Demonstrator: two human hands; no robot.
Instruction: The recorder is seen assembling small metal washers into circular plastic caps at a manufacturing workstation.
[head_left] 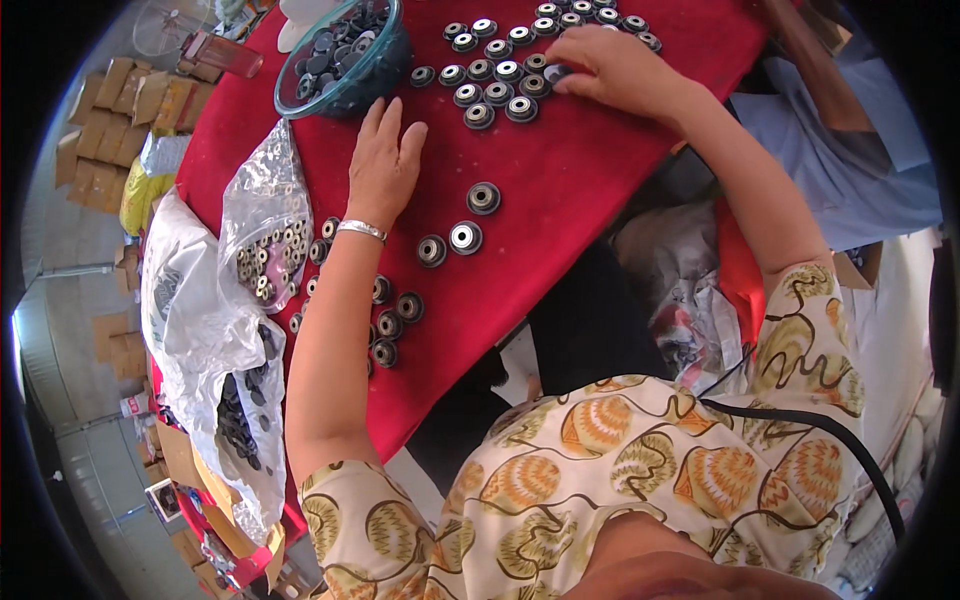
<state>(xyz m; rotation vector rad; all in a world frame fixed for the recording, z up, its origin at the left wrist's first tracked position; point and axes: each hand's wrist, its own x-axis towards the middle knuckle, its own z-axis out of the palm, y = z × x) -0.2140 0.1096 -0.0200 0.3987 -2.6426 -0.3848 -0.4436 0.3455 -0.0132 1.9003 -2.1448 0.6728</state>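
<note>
My left hand (385, 165) lies on the red cloth, fingers stretched out and apart, just below the rim of a teal see-through bowl (398, 50). Small dark round caps (340, 45) fill the bowl. At the far side, my right hand (615, 70) pinches a dark grey round cap (556, 73) between thumb and fingers, beside a group of round metal-centred wheels with dark rims (498, 93). Three more such wheels (465, 238) sit apart in the middle of the cloth. Several others (389, 323) stand around my left forearm, which partly hides them.
A clear bag of small metal rings (270, 262) and a white sack with black pieces (240, 420) lie on the left. The red-covered table (560, 190) ends diagonally before me. Another person's arm (820, 70) shows at the far right. Cardboard boxes (110, 110) stand beyond the table's left edge.
</note>
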